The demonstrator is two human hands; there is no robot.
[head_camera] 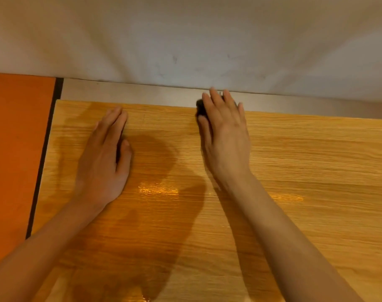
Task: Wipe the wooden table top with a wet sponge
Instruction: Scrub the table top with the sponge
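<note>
The wooden table top fills most of the view, with a glossy wet sheen across its middle. My right hand lies flat with straight fingers over a dark sponge, pressing it onto the wood at the table's far edge. Only the sponge's left end shows past my fingers. My left hand rests palm down on the table to the left, fingers straight and together, holding nothing.
A pale wall rises right behind the table, with a grey ledge between wall and wood. An orange surface lies to the left, separated from the table by a dark gap.
</note>
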